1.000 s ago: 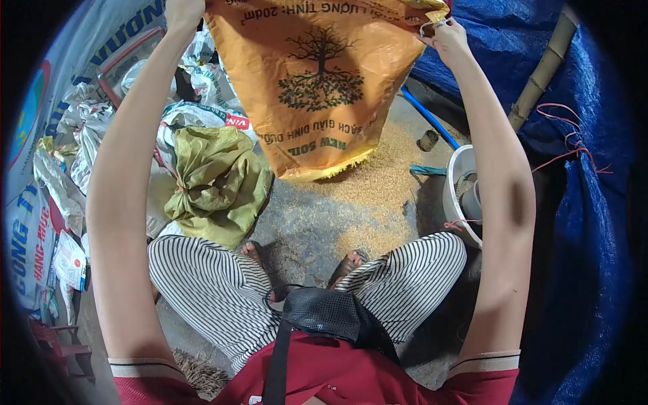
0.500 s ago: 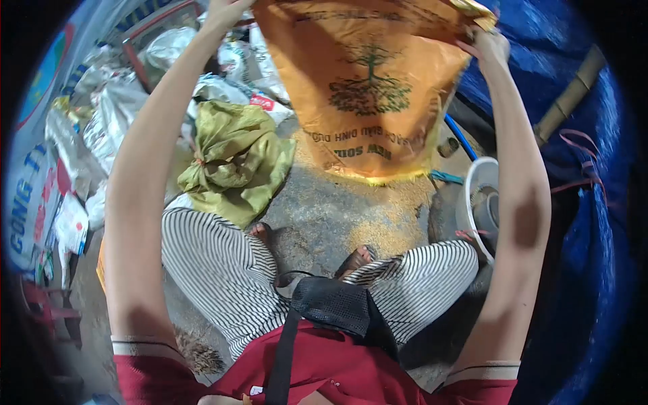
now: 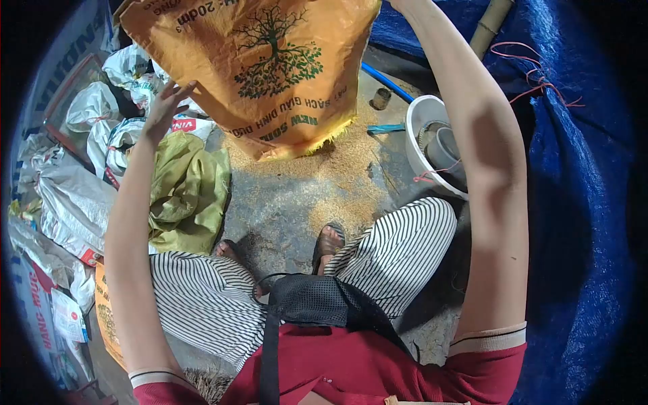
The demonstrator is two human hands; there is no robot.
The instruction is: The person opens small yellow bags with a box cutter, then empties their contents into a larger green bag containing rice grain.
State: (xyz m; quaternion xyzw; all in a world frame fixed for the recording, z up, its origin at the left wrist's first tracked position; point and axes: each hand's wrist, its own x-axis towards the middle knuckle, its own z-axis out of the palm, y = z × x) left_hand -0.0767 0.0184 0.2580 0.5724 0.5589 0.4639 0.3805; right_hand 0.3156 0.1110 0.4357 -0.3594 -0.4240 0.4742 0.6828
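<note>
An orange sack printed with a tree hangs upside down over the floor, its lower edge frayed and yellow. Beside the sack's left edge is my left hand, its fingers apart and the fingertips near or against the plastic. My right hand is cut off by the top edge of the view, at the sack's upper right corner, from which the sack hangs; its fingers are out of sight. Yellowish grains lie scattered on the grey floor beneath the sack and before my feet.
A crumpled green sack lies left of my feet, with white plastic bags beyond it. At the right stand a white bucket holding smaller containers, a small can, a bamboo pole and blue tarpaulin.
The orange sack has moved left and tilted. My left hand has come down from the top edge and opened beside it. My right hand has shifted left and up, nearly out of view.
</note>
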